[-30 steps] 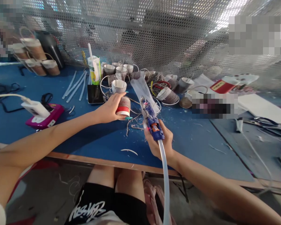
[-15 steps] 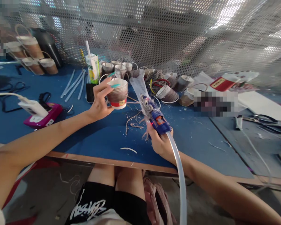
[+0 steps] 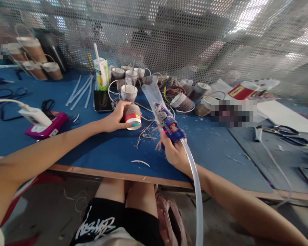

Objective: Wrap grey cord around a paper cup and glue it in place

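My left hand (image 3: 115,119) grips a paper cup (image 3: 132,113) wound with grey-brown twine. The cup is tipped so that its white base and red band face me, and a strand of twine trails from it to the right. In my right hand (image 3: 175,154) is a blue hot glue gun (image 3: 174,129), its nozzle end pointing away from me and tangled with twine and glue strings. A long clear glue stick (image 3: 196,181) curves out of its back. Just behind the held cup stands another twine-wrapped cup (image 3: 129,92).
Several wrapped cups and a twine heap (image 3: 170,87) line the perforated metal screen (image 3: 169,37). Glue sticks (image 3: 79,92), a phone (image 3: 102,101), a drink carton (image 3: 101,73) and a purple power strip (image 3: 47,126) lie left. Scissors (image 3: 287,133) rest right.
My left hand has lowered and turned the cup, so its base now faces me instead of its rim showing at the top. My right hand stays nearly still with the glue gun.
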A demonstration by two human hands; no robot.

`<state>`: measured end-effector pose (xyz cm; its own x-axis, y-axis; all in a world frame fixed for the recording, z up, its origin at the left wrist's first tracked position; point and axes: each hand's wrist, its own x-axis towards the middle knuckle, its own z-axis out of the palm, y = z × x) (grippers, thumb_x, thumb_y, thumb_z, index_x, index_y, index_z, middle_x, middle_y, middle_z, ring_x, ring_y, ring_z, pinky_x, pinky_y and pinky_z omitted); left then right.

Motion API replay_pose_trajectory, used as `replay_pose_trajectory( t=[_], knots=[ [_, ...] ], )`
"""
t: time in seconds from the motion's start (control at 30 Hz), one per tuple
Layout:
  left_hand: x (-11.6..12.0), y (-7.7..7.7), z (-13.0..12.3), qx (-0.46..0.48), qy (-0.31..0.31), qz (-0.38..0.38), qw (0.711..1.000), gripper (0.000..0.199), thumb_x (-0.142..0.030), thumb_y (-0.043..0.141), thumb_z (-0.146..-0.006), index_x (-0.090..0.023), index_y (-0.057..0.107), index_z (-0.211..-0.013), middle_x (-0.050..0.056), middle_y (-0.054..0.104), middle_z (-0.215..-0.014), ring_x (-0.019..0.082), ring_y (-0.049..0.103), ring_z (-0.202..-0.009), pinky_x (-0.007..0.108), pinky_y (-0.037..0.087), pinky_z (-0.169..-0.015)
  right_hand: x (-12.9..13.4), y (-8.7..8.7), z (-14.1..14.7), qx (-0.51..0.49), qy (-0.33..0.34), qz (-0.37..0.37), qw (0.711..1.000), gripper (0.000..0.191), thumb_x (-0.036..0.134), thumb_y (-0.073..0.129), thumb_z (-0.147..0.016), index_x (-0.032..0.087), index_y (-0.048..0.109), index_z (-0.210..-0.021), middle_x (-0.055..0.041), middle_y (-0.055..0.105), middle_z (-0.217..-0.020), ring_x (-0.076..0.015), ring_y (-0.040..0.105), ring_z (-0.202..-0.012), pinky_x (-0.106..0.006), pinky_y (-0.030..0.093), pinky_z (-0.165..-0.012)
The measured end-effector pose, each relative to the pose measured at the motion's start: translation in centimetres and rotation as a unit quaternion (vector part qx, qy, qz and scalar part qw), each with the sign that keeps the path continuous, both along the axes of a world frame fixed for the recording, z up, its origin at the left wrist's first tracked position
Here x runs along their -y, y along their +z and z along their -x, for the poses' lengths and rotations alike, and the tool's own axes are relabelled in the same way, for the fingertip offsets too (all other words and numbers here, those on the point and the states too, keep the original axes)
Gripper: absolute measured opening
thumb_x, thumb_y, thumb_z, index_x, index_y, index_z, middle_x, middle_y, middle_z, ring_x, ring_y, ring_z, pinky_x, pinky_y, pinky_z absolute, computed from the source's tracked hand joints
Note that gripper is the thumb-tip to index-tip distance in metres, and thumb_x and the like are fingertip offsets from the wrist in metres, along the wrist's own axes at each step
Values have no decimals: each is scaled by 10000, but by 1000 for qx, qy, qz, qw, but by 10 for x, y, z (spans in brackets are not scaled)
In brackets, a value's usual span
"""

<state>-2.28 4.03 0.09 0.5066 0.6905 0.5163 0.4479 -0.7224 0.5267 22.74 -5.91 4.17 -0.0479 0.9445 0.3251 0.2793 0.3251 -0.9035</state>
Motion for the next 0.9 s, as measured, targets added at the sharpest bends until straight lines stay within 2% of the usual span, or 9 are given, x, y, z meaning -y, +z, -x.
replay_pose_trajectory(
  t=[0.1,0.2,0.3,0.4,0.5,0.6,0.7,0.9],
  knots=[
    [-4,15,8,-18,-38,64,997,791,-366,721,-722,-198,352,-1401,191,445,-1420,376,485,-1315,581,431,-1085,-5,-10,-2,-29,10,9,999,286,476,620,-819,198,558,-789,62,432,-502,-78,380,-412,-229,344,-385],
    [-11,28,16,7,-105,115,988,720,-187,593,-713,-250,430,-1412,115,389,-1539,349,364,-1441,575,362,-1149,-9,-16,-2,-45,19,19,999,306,483,622,-824,199,545,-741,57,432,-508,-76,379,-420,-229,355,-394],
    [-13,34,19,36,-99,117,987,742,-124,514,-682,-247,454,-1411,81,325,-1585,333,254,-1495,582,317,-1171,-10,-16,-2,-46,20,24,998,335,491,629,-817,199,526,-689,60,411,-493,-67,350,-408,-225,325,-381],
    [-4,35,16,1,-75,87,993,770,-137,537,-722,-274,373,-1461,88,343,-1571,355,309,-1468,591,375,-1133,-10,-17,-3,-40,21,25,999,374,510,630,-820,198,518,-647,52,421,-479,-73,371,-407,-230,340,-384],
    [7,31,9,-65,-49,20,996,813,-259,677,-750,-261,322,-1481,136,361,-1533,373,353,-1433,569,381,-1141,-11,-20,-5,-39,21,23,999,408,524,624,-828,197,513,-611,43,439,-470,-82,402,-413,-237,376,-397],
    [10,23,0,-82,14,-47,995,826,-257,737,-735,-220,343,-1460,161,424,-1434,346,417,-1372,560,360,-1163,-12,-21,-5,-35,30,28,999,401,536,622,-826,194,541,-634,42,453,-470,-84,410,-414,-235,385,-396],
    [2,13,-9,-50,63,-101,992,698,-143,699,-762,-231,424,-1398,136,445,-1377,306,454,-1333,549,385,-1155,-12,-20,-2,-40,36,36,998,399,546,622,-823,191,555,-654,47,443,-469,-81,402,-407,-229,376,-385],
    [-8,6,-19,-52,46,-128,989,394,-66,581,-847,-290,630,-1167,73,423,-1417,270,429,-1366,550,402,-1137,-14,-19,0,-42,14,16,999,409,554,634,-814,197,553,-633,42,454,-452,-101,441,-403,-251,402,-398]
  ],
)
